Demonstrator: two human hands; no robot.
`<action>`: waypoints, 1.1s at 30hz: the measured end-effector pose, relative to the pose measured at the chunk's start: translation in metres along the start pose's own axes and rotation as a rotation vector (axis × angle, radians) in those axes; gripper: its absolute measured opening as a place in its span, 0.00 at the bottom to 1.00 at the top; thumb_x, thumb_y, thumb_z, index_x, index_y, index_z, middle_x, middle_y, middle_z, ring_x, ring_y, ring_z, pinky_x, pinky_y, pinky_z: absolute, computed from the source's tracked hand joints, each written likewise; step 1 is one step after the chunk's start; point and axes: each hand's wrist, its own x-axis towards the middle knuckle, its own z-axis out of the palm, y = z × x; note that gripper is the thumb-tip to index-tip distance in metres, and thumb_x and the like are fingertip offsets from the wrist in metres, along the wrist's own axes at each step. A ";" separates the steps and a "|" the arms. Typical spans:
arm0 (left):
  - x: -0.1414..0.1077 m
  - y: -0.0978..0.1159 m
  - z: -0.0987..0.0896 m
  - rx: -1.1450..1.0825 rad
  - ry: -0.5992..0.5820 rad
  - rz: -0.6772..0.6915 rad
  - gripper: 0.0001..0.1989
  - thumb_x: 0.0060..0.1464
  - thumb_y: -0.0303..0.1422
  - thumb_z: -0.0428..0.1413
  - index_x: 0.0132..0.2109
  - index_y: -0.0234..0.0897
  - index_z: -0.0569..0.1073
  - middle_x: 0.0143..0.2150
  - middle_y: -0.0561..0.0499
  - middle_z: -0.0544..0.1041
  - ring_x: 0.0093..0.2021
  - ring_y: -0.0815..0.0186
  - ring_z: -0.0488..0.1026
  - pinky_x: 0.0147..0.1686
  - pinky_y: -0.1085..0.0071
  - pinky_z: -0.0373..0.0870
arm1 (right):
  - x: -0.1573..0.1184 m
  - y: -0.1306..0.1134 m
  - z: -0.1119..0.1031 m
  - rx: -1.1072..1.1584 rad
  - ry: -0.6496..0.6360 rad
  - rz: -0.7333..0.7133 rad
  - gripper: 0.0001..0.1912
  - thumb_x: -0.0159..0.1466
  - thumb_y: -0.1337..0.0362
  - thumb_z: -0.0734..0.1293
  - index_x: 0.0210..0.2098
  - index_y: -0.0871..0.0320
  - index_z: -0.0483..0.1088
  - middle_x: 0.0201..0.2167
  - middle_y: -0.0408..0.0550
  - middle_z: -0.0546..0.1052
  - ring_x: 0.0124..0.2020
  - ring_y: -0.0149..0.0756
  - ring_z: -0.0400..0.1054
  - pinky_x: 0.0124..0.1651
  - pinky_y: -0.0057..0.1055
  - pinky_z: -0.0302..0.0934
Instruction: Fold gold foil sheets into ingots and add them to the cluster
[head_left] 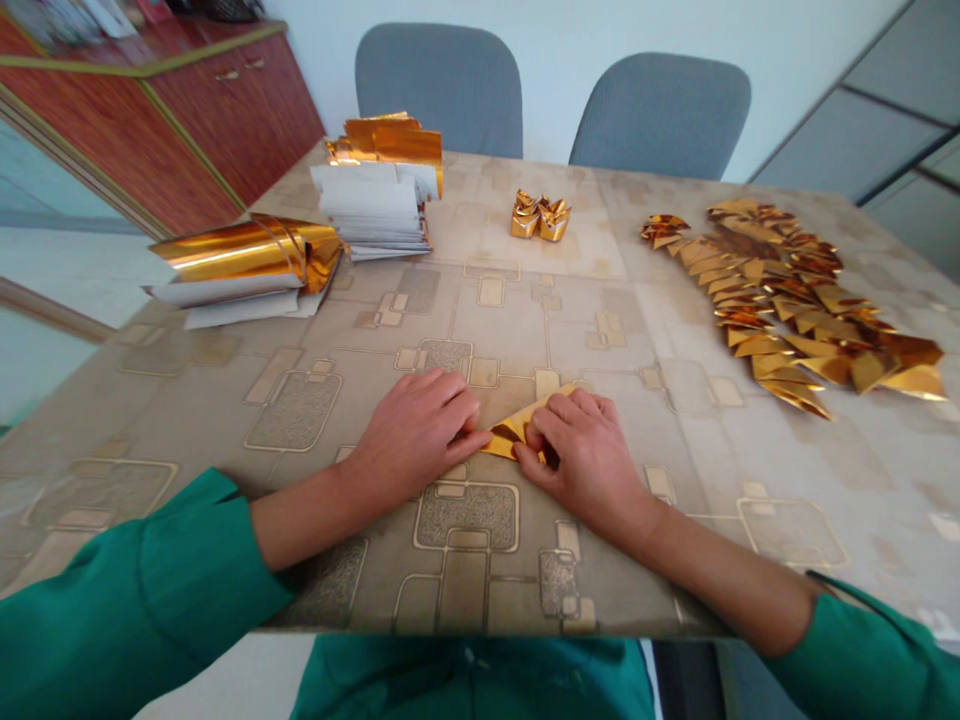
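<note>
I think I'm folding: right hand (pixel 589 455) pinching gold paper (pixel 523 413), left hand (pixel 412 430) at its tip, grip unclear; next press needs softness.

The patterned table (pixel 585 300) bears foil sheets (pixel 375 205) and folded gold pieces (pixel 795 300).

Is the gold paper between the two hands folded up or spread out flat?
Folded, at least partly: the gold paper shows slanting edges and a dark crease opening between the left hand and right hand.
</note>
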 end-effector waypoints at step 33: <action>-0.031 0.023 -0.004 0.155 -0.110 0.305 0.22 0.62 0.25 0.48 0.62 0.40 0.64 0.45 0.45 0.71 0.44 0.58 0.66 0.43 0.62 0.65 | -0.010 0.013 -0.012 0.020 -0.020 -0.260 0.07 0.65 0.70 0.64 0.40 0.57 0.72 0.35 0.48 0.75 0.40 0.40 0.63 0.43 0.35 0.54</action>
